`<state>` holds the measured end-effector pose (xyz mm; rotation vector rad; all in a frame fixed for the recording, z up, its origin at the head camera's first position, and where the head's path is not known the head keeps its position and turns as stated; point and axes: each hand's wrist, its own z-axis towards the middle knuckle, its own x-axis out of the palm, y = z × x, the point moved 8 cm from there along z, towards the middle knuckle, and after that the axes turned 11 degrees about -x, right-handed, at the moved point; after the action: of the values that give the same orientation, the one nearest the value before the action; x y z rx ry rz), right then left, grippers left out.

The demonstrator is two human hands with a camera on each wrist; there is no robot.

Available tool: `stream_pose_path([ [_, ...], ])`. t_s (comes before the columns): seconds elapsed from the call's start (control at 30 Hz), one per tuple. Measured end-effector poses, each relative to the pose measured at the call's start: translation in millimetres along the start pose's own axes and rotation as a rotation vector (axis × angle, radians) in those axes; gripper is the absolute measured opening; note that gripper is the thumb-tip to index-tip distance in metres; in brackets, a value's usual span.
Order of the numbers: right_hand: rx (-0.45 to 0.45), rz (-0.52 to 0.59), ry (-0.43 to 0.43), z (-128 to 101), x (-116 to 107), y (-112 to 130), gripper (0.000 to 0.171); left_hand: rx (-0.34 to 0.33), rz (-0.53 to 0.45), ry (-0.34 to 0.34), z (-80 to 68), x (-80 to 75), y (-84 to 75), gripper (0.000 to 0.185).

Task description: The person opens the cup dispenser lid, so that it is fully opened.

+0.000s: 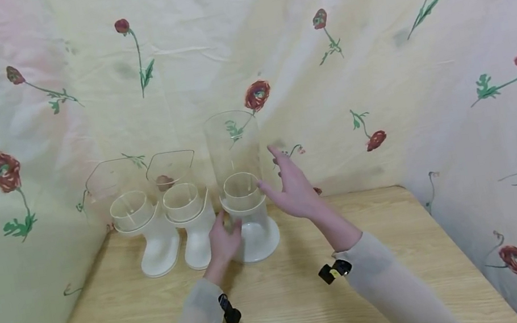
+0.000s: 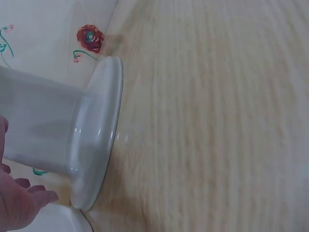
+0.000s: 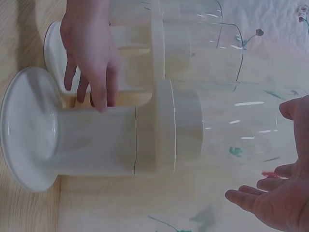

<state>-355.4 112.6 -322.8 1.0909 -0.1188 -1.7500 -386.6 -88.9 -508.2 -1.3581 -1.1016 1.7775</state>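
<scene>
Flowered cloth backdrop [image 1: 369,21] behind a wooden desk [image 1: 409,250]; three white-based dispensers at the rear, the tall clear-tubed dispenser [image 1: 244,198] rightmost; left hand [image 1: 223,244] rests fingers against its white base, loosely bent; right hand [image 1: 291,187] open, fingers spread, just beside the tube, not gripping.

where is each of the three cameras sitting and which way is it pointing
Head: worn on the head, facing forward and down at the wooden table and three dispensers; both forearms, left hand and right hand show.
Left wrist: low beside the tall dispenser, facing its base; fingertips show.
Right wrist: turned sideways, facing the tall dispenser; right hand and left hand show.
Shared: all three see the tall dispenser.
</scene>
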Motion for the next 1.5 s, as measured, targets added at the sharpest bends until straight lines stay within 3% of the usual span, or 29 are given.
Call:
stream_pose_path([
  [0.37, 0.034, 0.055, -0.027, 13.6, 13.6, 4.2, 0.097, -0.006, 0.008, 0.006, 16.1, 12.4, -4.6, 0.058],
  [0.73, 0.120, 0.098, -0.054, 19.8, 26.7, -5.7, 0.107, 0.042, 0.017, -0.017, 24.3, 15.6, -4.5, 0.044],
  [0.87, 0.165, 0.121, -0.090, 20.3, 30.0, -7.2, 0.115, 0.094, 0.022, -0.052, 25.4, 17.4, -9.0, 0.036],
  [1.03, 0.159, 0.102, -0.123, 23.9, 32.0, -6.4, 0.118, 0.108, 0.011, -0.076, 27.0, 18.5, -10.4, 0.030],
  [1.5, 0.144, 0.124, -0.164, 16.6, 21.5, -5.6, 0.111, 0.153, -0.037, -0.007, 17.2, 22.4, -21.5, 0.028],
])
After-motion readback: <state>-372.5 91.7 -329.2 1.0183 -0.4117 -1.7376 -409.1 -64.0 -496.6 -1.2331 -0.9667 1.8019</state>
